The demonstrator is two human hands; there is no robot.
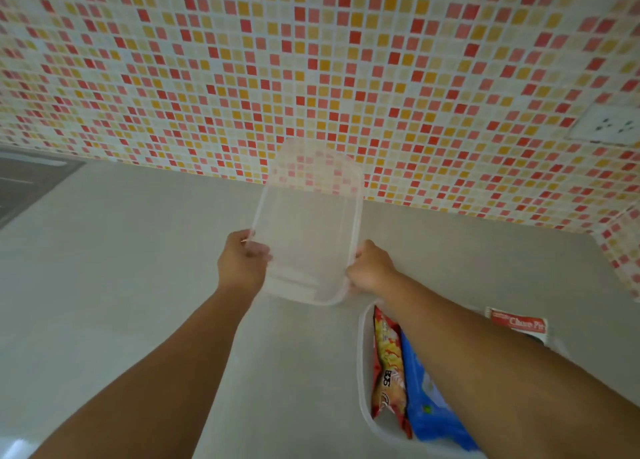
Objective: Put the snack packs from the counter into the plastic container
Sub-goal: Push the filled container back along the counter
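Both hands mid-frame, left hand [242,263] and right hand [370,268] each in a curled grip on clear lid's [308,223] side edges, open container [363,382] with snack packs [388,365] lower right, bare counter [121,268] left.

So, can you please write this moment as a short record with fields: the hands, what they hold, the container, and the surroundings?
left hand: grips the lid's left edge
right hand: grips the lid's right edge
clear lid: held up above the counter, tilted toward the wall
plastic container: on the counter, under the right forearm
contents: red snack pack, blue snack pack
Choco Pie pack: partly hidden beyond the forearm
counter: pale grey
wall: mosaic tiles
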